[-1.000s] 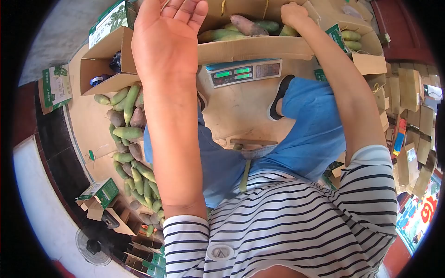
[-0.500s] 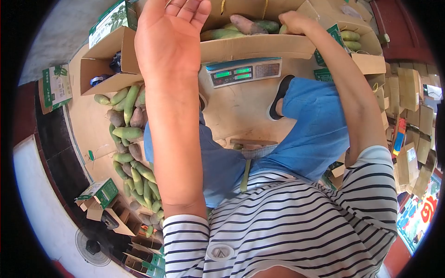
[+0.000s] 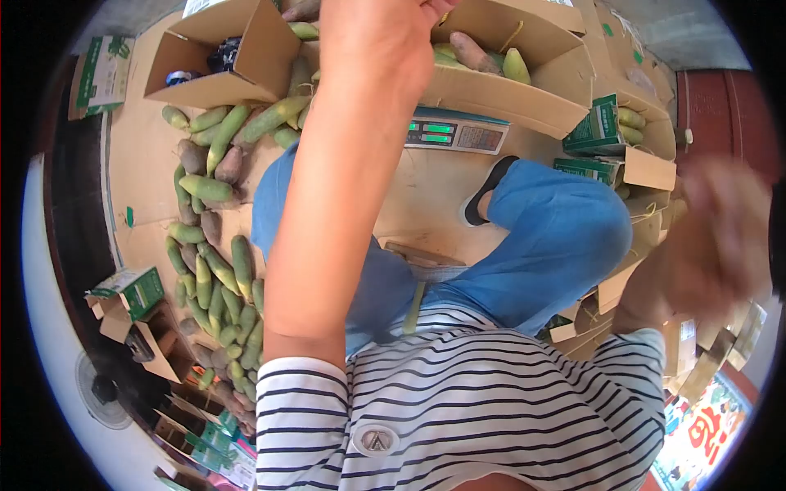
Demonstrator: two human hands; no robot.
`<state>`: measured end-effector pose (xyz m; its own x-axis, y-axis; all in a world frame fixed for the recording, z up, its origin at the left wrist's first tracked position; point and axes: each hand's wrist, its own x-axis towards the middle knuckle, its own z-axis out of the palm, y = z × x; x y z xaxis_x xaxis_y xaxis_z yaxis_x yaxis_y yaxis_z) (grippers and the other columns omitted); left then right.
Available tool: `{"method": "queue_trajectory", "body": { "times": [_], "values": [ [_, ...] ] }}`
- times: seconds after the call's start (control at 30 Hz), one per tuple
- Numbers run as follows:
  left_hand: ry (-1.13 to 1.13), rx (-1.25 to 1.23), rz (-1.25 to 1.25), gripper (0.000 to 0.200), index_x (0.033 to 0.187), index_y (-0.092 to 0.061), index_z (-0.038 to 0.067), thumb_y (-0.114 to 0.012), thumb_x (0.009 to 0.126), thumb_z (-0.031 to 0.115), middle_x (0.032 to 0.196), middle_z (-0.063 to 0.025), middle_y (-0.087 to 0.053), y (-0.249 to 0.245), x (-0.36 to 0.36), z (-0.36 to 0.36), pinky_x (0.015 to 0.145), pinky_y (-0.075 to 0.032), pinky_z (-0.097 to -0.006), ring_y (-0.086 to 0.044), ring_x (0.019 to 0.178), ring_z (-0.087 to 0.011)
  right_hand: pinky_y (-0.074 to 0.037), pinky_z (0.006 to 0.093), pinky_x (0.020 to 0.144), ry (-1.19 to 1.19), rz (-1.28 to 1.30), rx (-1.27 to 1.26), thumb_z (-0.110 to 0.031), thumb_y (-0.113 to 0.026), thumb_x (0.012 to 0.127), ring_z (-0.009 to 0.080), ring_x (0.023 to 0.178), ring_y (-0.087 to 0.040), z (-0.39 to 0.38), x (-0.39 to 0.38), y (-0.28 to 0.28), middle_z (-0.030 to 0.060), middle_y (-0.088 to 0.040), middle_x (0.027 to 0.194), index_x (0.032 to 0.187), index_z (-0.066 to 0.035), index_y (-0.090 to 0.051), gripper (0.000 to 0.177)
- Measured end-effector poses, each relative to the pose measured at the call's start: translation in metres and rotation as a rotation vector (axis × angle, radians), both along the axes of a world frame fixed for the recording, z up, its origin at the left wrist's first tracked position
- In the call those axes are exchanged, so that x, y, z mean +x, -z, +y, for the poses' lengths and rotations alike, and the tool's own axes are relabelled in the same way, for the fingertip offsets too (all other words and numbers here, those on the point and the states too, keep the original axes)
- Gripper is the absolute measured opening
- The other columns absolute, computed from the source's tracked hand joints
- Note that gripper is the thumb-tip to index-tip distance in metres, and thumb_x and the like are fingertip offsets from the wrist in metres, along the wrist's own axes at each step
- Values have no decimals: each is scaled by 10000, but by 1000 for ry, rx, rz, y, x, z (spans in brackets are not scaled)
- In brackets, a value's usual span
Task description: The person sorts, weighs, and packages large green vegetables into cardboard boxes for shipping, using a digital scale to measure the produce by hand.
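My left hand point(image 3: 381, 37) is raised at the top edge, beside an open cardboard box point(image 3: 499, 94). Its visible fingers are bent together. Most of them lie beyond the frame, so anything they hold is hidden. Inside the box are long green vegetables point(image 3: 516, 65), radish-like, and a reddish-brown one point(image 3: 473, 54). Smeared by motion, my right hand point(image 3: 712, 233) is out at the right, away from the box; its fingers cannot be made out. A digital scale point(image 3: 458, 131) with green displays sits at the box's near side, partly behind my left forearm.
Many green and brownish vegetables point(image 3: 217, 295) lie on the floor left of my legs. A carton point(image 3: 221, 61) holding dark items stands at upper left. Green-printed boxes point(image 3: 594, 131) with more vegetables are at right. A fan point(image 3: 102, 389) stands at lower left.
My right hand has left the box's right end and swung out to the right. My left hand has shifted up and right. The view has turned slightly, and a green vegetable now shows upright in the box.
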<state>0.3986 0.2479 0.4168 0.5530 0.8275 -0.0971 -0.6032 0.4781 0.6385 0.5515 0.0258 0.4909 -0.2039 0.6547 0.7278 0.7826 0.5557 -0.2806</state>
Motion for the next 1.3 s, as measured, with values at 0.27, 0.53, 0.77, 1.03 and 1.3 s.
{"method": "queue_trajectory", "body": {
  "times": [0.27,0.53,0.77,1.03,1.3],
  "values": [
    [-3,-37,103,332,1137,-489,-28,-504,920,222,1010,-112,-574,-4,7,-5,761,-465,-299,-568,916,-215,-468,303,813,-923,727,263,-198,-550,872,56,510,-490,-24,-103,-50,-59,-472,540,715,-74,-576,202],
    [16,-11,60,329,1129,-489,-29,-508,916,220,1008,-120,-577,5,7,-1,759,-466,-298,-571,914,-220,-451,293,891,-814,639,355,-174,-498,900,19,423,-404,-17,-112,-37,-91,-424,509,811,-40,-549,168],
    [-52,87,85,349,1151,-473,-36,-493,924,228,1032,-128,-566,-6,3,-17,777,-467,-297,-566,929,-221,-421,346,985,-938,625,295,-180,-470,924,19,409,-421,-12,-108,-36,-83,-444,518,841,-13,-555,205],
    [-45,91,74,355,1149,-473,-36,-500,922,236,1035,-130,-561,-5,3,-17,775,-469,-297,-563,931,-220,-428,326,973,-788,468,268,-176,-470,929,11,441,-456,-19,-102,-32,-80,-474,553,947,20,-574,222],
    [-53,84,79,334,1121,-486,-32,-518,912,226,1014,-125,-571,-6,4,-17,762,-474,-298,-570,912,-219,-470,345,907,-847,591,323,-216,-412,946,52,473,-468,-9,-107,-28,-44,-472,569,737,-70,-540,286]
  ]
}}
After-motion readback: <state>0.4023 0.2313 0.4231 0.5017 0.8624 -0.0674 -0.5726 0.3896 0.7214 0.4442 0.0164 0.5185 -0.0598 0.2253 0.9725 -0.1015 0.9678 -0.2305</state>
